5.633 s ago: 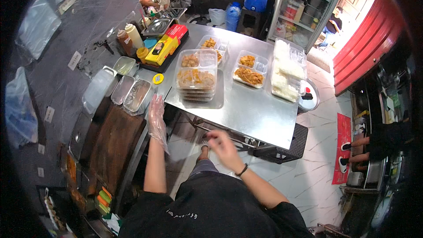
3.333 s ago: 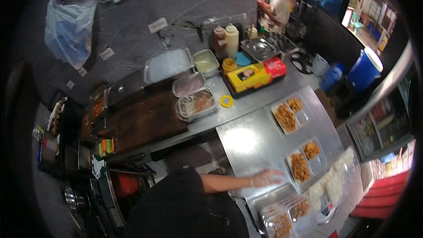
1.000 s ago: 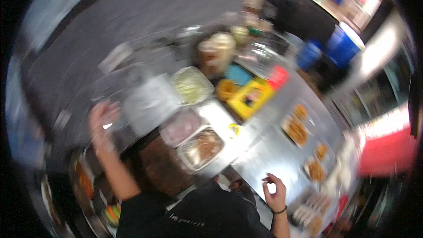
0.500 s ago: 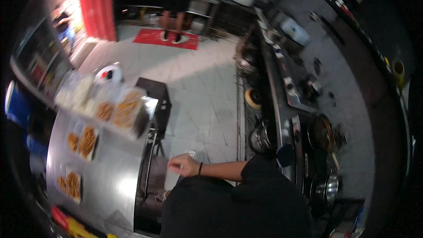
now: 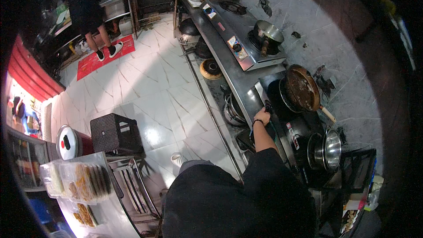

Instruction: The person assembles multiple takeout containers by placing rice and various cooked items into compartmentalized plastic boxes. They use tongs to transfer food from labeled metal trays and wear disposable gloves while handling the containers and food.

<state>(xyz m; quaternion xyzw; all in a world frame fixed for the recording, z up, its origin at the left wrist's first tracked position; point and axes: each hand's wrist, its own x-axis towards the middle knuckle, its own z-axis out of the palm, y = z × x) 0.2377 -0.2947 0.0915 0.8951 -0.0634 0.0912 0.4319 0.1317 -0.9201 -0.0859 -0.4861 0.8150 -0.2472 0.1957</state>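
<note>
My right hand (image 5: pixel 262 116) reaches out to the edge of the steel counter (image 5: pixel 240 89) on the right. Its fingers are closed round the black handle of a knife (image 5: pixel 260 91), whose pale blade points away from me. A dark band circles the wrist. Just beyond the hand sits a brown, worn frying pan (image 5: pixel 304 89) with a light handle, over a black cooktop (image 5: pixel 304 128). My left hand is out of view.
Steel bowls (image 5: pixel 332 149) stand on the cooktop. Farther off, a gas stove (image 5: pixel 246 39) carries a saucepan (image 5: pixel 269 33). Filled clear containers (image 5: pixel 83 180) sit on a steel table (image 5: pixel 105 211) at left, near a black stool (image 5: pixel 115 133). A person (image 5: pixel 86 13) stands on a red mat (image 5: pixel 108 61).
My view has swung right, from the food table toward the counter. The right hand, earlier held in front of my body, has moved to the counter and now holds the knife.
</note>
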